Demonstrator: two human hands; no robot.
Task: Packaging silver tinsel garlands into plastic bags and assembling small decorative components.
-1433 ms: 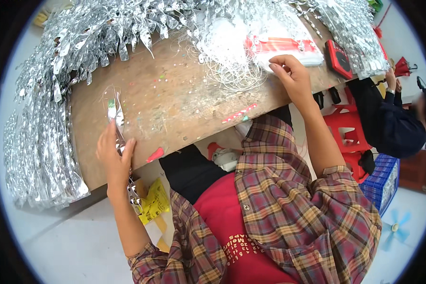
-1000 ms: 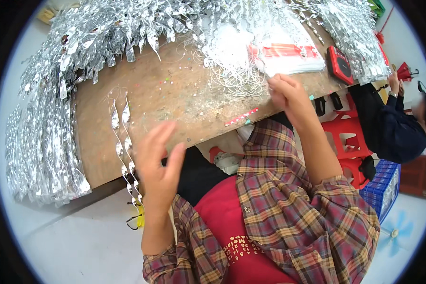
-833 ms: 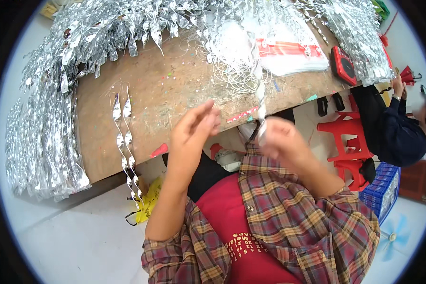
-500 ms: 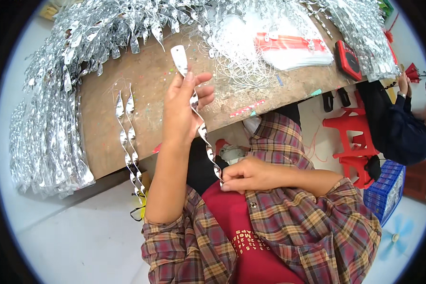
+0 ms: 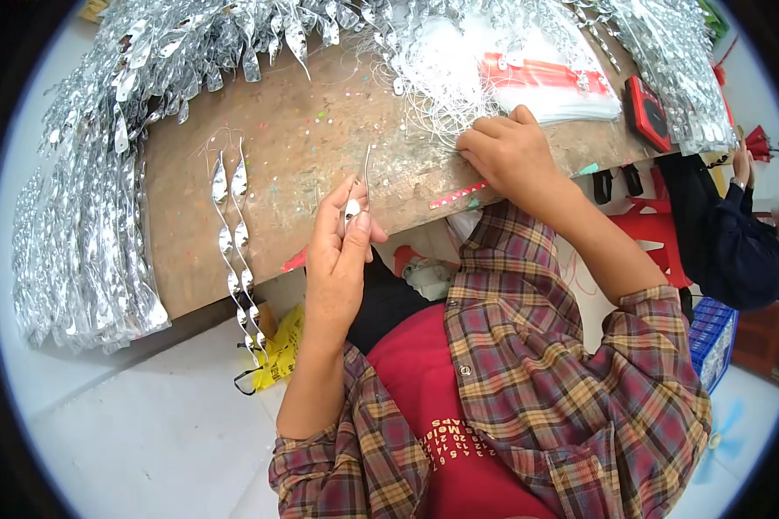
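Working over a wooden table (image 5: 273,169) beside a tangle of white string (image 5: 437,108), a curled right hand (image 5: 509,154), its hold unclear, apparently selects a length while the left hand (image 5: 337,246) pinches a twisted silver strip (image 5: 352,210) above the near edge, the next move likely calling for careful threading.

A head-worn fisheye view faces down over the plaid shirt (image 5: 528,346) onto the worktop (image 5: 281,186), near enough to frame left hand (image 5: 337,251) and right hand (image 5: 512,157) together.
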